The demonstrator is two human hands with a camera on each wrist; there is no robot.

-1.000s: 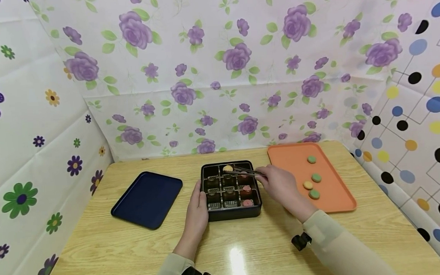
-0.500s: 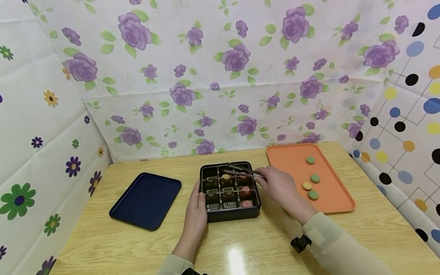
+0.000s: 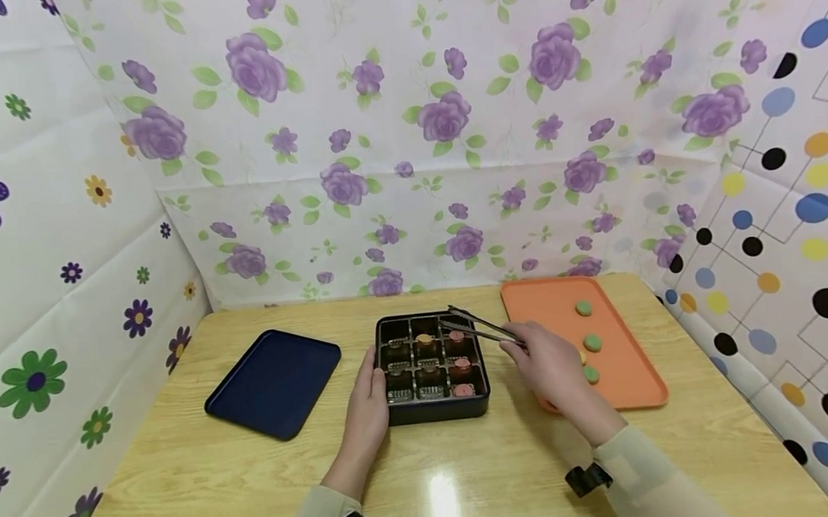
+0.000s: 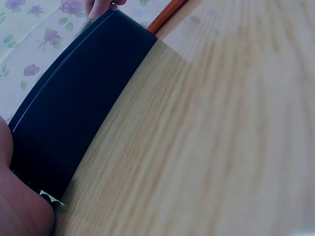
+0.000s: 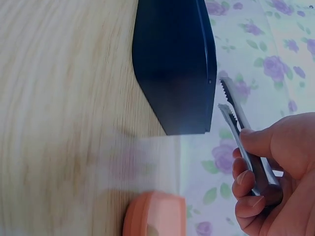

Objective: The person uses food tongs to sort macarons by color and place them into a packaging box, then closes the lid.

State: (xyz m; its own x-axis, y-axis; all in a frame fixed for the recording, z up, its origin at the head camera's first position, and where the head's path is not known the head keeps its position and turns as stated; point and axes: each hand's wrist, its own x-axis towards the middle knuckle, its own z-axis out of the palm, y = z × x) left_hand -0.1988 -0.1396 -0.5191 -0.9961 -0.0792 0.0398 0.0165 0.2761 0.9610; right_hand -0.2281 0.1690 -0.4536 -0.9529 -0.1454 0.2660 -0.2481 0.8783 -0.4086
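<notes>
The right hand (image 3: 546,364) clamps its fingers on grey metal tongs (image 5: 255,168), their tips apart above the one o'clock edge of a black, square, compartmented box (image 3: 436,411) on the wood-grained worktop (image 3: 517,475). The left hand (image 3: 366,408) lays straight fingers along the box's nine o'clock wall. In its twelve o'clock compartment sits a round yellow piece (image 3: 425,339).

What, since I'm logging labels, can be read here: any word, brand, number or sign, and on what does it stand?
None: no readable text in any view.
Black box, tongs, navy tray, orange tray: no lettering shows.
Wall cloths: only flowers, leaves, dots and lines.
Black wrist devices: too small to tell whether they bear marks.
</notes>
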